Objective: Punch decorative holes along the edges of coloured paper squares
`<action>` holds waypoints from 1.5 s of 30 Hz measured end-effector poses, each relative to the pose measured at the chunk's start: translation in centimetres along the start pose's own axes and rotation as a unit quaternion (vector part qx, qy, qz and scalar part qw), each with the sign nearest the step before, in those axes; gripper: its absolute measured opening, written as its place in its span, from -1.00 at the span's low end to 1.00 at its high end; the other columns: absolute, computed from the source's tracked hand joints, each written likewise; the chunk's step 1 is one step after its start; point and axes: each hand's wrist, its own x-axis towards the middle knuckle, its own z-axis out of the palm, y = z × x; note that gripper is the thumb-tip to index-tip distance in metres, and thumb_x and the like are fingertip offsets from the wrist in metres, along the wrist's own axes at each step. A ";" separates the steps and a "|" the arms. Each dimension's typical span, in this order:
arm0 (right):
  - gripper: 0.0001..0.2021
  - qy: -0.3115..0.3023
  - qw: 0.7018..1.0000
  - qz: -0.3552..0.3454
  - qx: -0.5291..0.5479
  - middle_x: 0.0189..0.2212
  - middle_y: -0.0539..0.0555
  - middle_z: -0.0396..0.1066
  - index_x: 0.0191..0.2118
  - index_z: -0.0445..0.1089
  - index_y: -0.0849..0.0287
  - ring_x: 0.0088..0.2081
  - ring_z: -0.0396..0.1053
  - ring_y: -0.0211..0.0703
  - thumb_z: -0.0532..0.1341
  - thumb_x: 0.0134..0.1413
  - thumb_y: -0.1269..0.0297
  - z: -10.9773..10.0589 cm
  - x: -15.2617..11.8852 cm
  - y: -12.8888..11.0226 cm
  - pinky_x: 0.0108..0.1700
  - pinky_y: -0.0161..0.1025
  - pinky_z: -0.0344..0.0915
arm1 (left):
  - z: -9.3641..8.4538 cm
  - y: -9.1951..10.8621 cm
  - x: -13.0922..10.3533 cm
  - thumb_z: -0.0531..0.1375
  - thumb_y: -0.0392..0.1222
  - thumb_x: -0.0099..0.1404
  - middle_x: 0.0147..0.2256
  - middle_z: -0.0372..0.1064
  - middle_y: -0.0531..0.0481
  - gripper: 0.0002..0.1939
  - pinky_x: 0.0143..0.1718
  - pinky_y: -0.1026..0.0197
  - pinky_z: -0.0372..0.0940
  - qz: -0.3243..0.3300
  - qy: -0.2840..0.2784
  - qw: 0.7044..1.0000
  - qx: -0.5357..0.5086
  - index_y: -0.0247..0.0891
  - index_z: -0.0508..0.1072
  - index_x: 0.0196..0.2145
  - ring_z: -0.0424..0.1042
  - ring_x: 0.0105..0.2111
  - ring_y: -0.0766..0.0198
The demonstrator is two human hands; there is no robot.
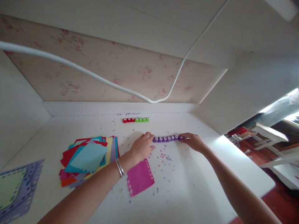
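A row of several small purple craft punches [166, 139] lies across the white desk, each with a white-and-dark top. My left hand [143, 145] grips the row's left end, fingers curled around it. At the other end my right hand [192, 141] closes on the last punches and partly covers them. Behind stands a second row, three red punches [129, 120] and several green punches [142, 119]. Below my left wrist lies a magenta paper sheet [140, 177] with small holes along two edges.
Left of my arm sits a messy pile of coloured paper [88, 157]. Purple and pale green punched sheets [14, 186] lie at the far left. Tiny paper cut-outs [162, 155] are scattered over the desk [193, 193]. A white cable [98, 80] hangs in front of the floral wall.
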 end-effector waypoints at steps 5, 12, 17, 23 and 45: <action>-0.69 0.007 1.000 -0.009 0.001 -0.07 0.08 0.54 -0.01 0.51 0.02 -0.05 0.49 0.02 0.22 0.11 0.22 0.4 0.2 1.0 0.00 -0.14 0.36 | 1.7 -1.2 2.4 0.21 -0.13 0.30 0.07 0.28 -0.19 -0.51 0.09 0.08 0.28 -0.003 -0.013 1.000 -0.015 -0.27 0.28 0.15 0.36 0.03 0.08; -0.70 -0.024 0.999 -0.045 0.004 -0.08 0.07 0.54 -0.02 0.50 0.02 -0.07 0.49 -0.01 0.22 0.12 0.25 0.2 0.9 -0.3 -0.03 -0.17 0.35 | 2.4 -0.9 3.6 0.22 -0.16 0.30 -0.07 0.39 -0.10 -0.69 0.01 0.13 0.31 0.034 -0.041 0.998 -0.019 -0.25 0.43 -0.01 0.42 -0.07 0.14; -0.70 -0.050 0.997 -0.059 -0.015 -0.11 0.06 0.56 -0.01 0.50 0.00 -0.09 0.49 -0.01 0.22 0.13 0.23 -0.1 1.2 -1.1 -0.07 -0.18 0.34 | 2.5 -0.8 3.4 0.18 -0.18 0.34 -0.17 0.43 -0.07 -0.78 -0.06 0.15 0.33 0.035 -0.046 0.998 -0.013 -0.22 0.48 -0.07 0.45 -0.15 0.16; -0.71 -0.049 0.996 -0.060 -0.034 -0.11 0.05 0.56 -0.02 0.50 -0.01 -0.10 0.50 -0.02 0.20 0.15 0.20 0.3 1.7 -2.8 -0.10 -0.19 0.34 | 1.7 -1.7 2.6 0.16 -0.17 0.36 -0.17 0.42 -0.08 -0.77 -0.07 0.15 0.31 0.022 -0.044 0.999 0.006 -0.21 0.48 -0.07 0.45 -0.16 0.16; -0.78 -0.069 0.986 -0.133 -0.071 -0.14 0.02 0.56 -0.07 0.49 -0.03 -0.14 0.49 -0.05 0.19 0.20 0.21 2.4 7.8 -13.2 -0.15 -0.25 0.30 | -3.0 -8.9 -2.1 0.17 -0.12 0.33 -0.12 0.41 -0.08 -0.74 -0.02 0.16 0.28 -0.056 -0.026 0.996 0.060 -0.19 0.48 -0.05 0.44 -0.11 0.14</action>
